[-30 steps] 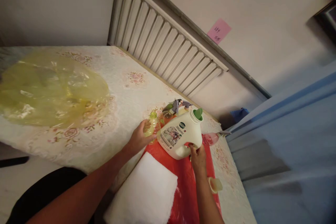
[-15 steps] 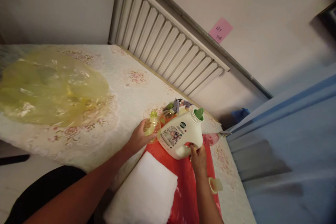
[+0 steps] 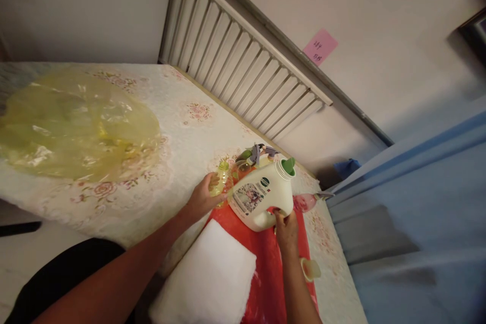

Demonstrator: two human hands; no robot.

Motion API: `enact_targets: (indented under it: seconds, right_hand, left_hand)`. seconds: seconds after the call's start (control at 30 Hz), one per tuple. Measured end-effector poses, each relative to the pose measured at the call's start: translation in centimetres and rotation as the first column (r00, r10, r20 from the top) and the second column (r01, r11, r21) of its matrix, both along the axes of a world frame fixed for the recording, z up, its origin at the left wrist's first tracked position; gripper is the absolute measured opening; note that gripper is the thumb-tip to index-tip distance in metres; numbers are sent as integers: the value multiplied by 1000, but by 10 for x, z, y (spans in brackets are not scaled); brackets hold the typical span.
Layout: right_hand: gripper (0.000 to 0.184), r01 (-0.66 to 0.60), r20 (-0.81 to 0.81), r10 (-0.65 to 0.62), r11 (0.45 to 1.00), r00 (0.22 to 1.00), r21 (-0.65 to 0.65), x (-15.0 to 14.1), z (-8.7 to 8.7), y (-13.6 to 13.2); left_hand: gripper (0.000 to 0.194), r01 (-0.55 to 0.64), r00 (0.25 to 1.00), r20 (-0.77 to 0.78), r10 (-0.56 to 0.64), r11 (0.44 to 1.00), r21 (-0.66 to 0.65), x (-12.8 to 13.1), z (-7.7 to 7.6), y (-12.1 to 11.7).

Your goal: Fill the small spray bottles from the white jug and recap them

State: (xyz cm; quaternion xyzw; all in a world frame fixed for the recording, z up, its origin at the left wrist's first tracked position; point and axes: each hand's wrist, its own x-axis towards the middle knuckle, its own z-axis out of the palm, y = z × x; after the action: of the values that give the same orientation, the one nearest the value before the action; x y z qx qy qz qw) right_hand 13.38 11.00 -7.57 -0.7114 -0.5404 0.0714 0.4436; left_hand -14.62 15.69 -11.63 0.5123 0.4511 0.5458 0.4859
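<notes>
My right hand (image 3: 285,223) is closed around the handle of a cream detergent jug (image 3: 261,192), which has no cap on and a green spout in its mouth. The jug leans to the right over a red plastic sheet (image 3: 266,263). My left hand (image 3: 205,193) is wrapped round a clear yellowish bottle (image 3: 225,177) with an open neck, just left of the jug. Below them a folded white towel (image 3: 208,278) lies partly on the red sheet. A small pale cap (image 3: 310,269) lies beside my right forearm.
A large yellow plastic bag (image 3: 76,126) lies on the flowered tablecloth (image 3: 178,147) at left. Several spray bottles (image 3: 246,161) stand behind the jug, and a pink bottle (image 3: 304,202) lies to its right. A radiator (image 3: 235,55) and blue curtain (image 3: 413,223) border the table.
Almost nothing differs. The view has shifted very slightly; both hands keep their hold on the bottle and the jug, which stay in the same place.
</notes>
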Motion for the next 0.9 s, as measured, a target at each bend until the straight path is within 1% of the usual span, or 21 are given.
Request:
enact_targets:
  seconds: [0.17,0.5,0.63,0.73,0.8,0.87,0.9]
  right_hand:
    - [31,5,5,-5,1000,1000,10,-1,2,0]
    - [34,30,-3,-30,1000,1000,3,-2,0,0]
    - [33,26,3,-26,1000,1000,-7,-1,5,-1]
    - [32,23,4,-23,1000,1000,-21,-5,11,-11]
    - [35,96,20,-97,995,995,41,-13,14,-23]
    - [35,212,19,-217,965,976,156,-24,17,-36]
    - [33,233,-7,-237,953,972,194,-31,18,-41]
  left_hand:
    - [79,27,999,31,-27,1000,-5,1,0,0]
    - [75,26,1000,15,-26,999,19,1,-6,2]
    - [74,33,999,-13,-33,999,19,1,-7,3]
    - [74,33,999,-2,-33,999,12,2,-8,3]
    - [74,34,999,13,-34,999,11,2,-9,3]
    - [73,31,999,17,-31,999,15,3,-8,3]
    - [73,27,1000,13,-27,999,18,3,-8,3]
